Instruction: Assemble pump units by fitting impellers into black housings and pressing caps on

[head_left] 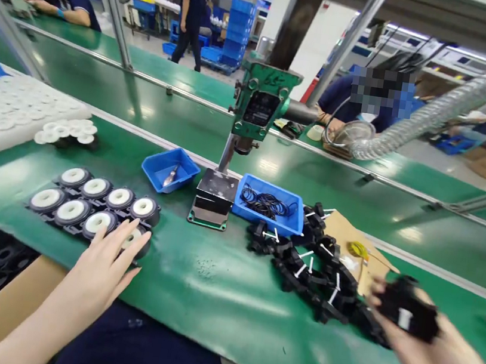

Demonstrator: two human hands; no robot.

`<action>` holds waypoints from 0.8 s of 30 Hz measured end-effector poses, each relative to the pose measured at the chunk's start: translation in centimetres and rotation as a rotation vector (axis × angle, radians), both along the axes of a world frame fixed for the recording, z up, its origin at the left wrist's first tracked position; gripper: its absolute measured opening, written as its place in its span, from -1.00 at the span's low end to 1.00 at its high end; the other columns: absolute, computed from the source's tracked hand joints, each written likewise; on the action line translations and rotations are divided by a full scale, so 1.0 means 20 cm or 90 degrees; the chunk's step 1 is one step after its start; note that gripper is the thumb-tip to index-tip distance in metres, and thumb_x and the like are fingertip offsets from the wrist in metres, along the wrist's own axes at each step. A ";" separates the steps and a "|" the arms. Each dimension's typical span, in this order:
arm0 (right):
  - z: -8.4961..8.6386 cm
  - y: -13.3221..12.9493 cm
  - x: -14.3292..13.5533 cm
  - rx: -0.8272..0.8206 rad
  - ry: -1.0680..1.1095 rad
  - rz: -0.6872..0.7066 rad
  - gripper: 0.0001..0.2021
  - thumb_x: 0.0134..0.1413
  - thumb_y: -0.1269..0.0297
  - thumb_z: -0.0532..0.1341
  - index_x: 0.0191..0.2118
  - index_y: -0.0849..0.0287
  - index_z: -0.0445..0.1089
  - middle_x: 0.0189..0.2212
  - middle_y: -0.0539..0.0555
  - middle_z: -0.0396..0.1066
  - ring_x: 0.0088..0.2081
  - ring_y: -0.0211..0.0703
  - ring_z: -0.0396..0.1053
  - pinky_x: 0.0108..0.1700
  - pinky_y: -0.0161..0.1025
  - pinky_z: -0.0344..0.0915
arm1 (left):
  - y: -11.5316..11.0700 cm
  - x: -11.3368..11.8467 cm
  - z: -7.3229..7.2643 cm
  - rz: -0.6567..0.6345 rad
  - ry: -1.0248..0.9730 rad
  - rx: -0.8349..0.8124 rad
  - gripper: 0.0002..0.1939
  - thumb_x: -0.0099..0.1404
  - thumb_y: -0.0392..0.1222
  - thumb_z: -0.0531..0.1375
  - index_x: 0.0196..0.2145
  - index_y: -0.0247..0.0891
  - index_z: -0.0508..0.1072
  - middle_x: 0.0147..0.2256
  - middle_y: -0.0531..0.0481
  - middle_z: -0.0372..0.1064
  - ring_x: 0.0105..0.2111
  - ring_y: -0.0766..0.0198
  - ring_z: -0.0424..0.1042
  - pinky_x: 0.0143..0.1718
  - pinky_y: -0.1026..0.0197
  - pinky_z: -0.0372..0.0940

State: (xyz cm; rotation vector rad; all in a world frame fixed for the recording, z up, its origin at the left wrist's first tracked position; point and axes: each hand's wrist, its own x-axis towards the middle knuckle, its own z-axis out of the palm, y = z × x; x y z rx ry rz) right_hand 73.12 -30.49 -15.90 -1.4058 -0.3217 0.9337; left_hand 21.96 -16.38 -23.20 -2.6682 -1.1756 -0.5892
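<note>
My left hand, fingers stretched out, is over the near right corner of a group of round black parts with white rings at the left of the bench. Its fingers partly hide the corner part, and whether they touch it I cannot tell. At the right, my right hand is wrapped round a black plastic part with a small white patch, blurred by motion. Just left of that hand lies a pile of black parts with white sticks.
A green press stands mid-bench over a black block. Blue bins hold a metal piece and black rings or cords. Cardboard lies right; white rings fill a tray left. People work beyond the rail.
</note>
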 end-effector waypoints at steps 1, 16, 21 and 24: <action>-0.01 0.00 -0.08 -0.020 0.019 -0.018 -0.80 0.05 -0.01 0.23 -0.18 -0.29 0.51 0.22 0.17 0.34 0.21 0.01 0.35 0.17 0.16 0.29 | -0.01 0.02 0.00 -0.015 -0.008 0.011 -0.47 0.40 -0.25 0.14 0.29 -0.27 0.20 0.28 -0.40 0.17 0.19 -0.20 0.32 0.22 -0.33 0.18; -0.23 0.45 -0.88 0.141 0.317 0.269 -0.70 0.22 0.20 0.30 -0.01 0.25 0.49 0.11 0.23 0.46 0.04 -0.06 0.51 0.01 -0.23 0.49 | 0.11 0.47 -0.13 -0.270 -0.324 -0.445 -0.37 0.34 -0.09 0.27 0.27 -0.16 0.13 0.19 -0.25 0.26 0.22 -0.03 0.29 0.22 -0.14 0.29; -0.24 0.50 -0.89 0.117 0.326 0.251 -0.71 0.09 0.12 0.39 -0.13 0.15 0.48 0.04 0.12 0.52 0.03 -0.07 0.52 -0.01 -0.25 0.47 | 0.11 0.46 -0.15 -0.271 -0.396 -0.598 -0.31 0.34 -0.15 0.27 0.31 -0.15 0.05 0.19 -0.26 0.29 0.19 0.01 0.35 0.18 -0.05 0.36; -0.22 0.54 -0.92 0.122 0.283 0.282 -0.74 0.06 0.08 0.41 -0.25 0.11 0.44 0.00 0.07 0.53 0.05 -0.05 0.51 0.15 -0.12 0.38 | 0.12 0.47 -0.15 -0.281 -0.442 -0.674 -0.23 0.30 -0.19 0.31 0.33 -0.12 0.00 0.18 -0.21 0.31 0.17 0.06 0.38 0.18 -0.02 0.36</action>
